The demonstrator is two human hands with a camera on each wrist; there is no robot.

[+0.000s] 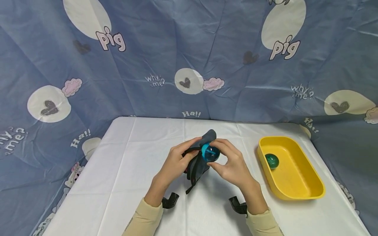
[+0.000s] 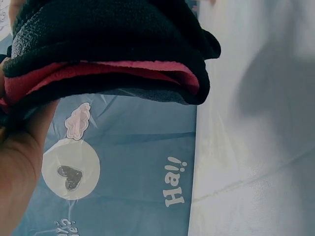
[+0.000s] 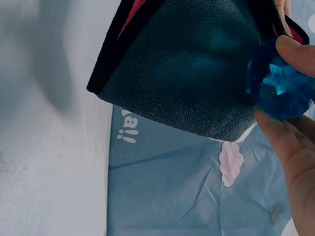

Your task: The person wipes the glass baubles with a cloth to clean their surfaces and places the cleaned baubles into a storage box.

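My right hand [image 1: 236, 164] pinches a clear blue ball [image 1: 211, 153] between thumb and fingers, above the table. In the right wrist view the blue ball [image 3: 279, 81] has a star shape showing inside it. My left hand [image 1: 176, 161] grips a folded dark grey cloth [image 1: 198, 168] with black edging. The cloth hangs down beside the ball and overlaps it in the right wrist view. Pink lining [image 2: 98, 73] shows in the cloth's fold in the left wrist view.
A yellow tray [image 1: 290, 173] stands at the right of the white-covered table [image 1: 118, 157], with a green ball [image 1: 272, 161] at its left wall. Behind the table hangs a blue printed curtain [image 1: 147, 49]. Black wrist mounts [image 1: 170, 200] are under both forearms.
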